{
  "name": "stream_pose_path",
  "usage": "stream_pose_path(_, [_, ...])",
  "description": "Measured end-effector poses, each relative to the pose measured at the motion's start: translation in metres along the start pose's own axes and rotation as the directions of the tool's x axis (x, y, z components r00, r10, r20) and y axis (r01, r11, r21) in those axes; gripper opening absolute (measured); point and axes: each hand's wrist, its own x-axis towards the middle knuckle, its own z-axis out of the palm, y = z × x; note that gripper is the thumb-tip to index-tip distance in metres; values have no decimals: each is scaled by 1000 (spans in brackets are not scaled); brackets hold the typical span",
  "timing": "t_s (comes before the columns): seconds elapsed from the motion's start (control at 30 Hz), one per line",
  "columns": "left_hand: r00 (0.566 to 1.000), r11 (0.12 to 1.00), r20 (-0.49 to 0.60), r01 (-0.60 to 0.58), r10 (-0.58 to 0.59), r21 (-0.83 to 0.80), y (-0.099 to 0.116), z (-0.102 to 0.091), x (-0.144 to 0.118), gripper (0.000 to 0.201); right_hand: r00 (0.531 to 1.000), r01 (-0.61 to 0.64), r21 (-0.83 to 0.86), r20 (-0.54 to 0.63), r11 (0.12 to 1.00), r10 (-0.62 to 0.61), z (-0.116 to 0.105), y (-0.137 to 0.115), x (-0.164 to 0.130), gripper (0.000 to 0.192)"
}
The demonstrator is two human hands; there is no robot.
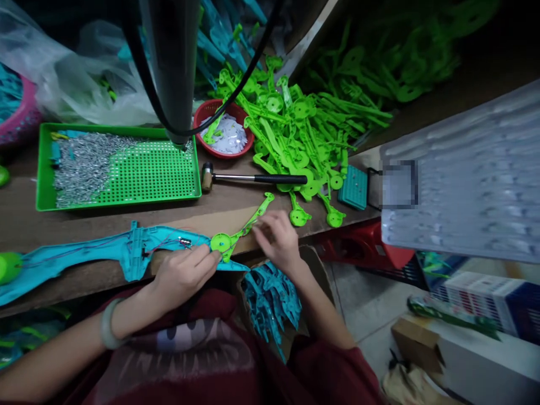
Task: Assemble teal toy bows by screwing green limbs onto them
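Here, at the near edge of the wooden surface (236,216), the left hand (185,273) pinches the round end of a green plastic piece (238,232), fingers closed on it where it overlaps a long teal plastic part (105,253) with thin red wires. The right hand (276,239) rests its fingertips on the green piece's narrow arm, fingers loosely curled. Just behind lies a small hammer (253,179), beside a heap of green parts (304,129). A green tray (118,167) holds metal bits, and a red bowl (224,129) holds white pieces.
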Motion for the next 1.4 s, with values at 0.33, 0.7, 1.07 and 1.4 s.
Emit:
stream_pose_path(0.33, [987, 987, 64, 150, -147, -55, 2, -1, 7, 22, 926, 279, -41, 277, 960, -257, 8, -12, 3, 16])
stream_pose_path(0.7, [970, 979, 160, 196, -184, -62, -1, -2, 13, 31, 917, 235, -152, 363, 960, -167, 10, -27, 14, 22])
stream_pose_path(1.07, [937, 984, 314, 176, -156, -36, -4, -8, 16, 27, 872, 209, -242, 485, 948, -68, 7, -38, 26, 12])
stream_pose_path(1.4, [799, 856, 532, 459, -280, -238, -37, -33, 32, 21, 857, 236, -294, 513, 926, -55, 7, -39, 27, 11])
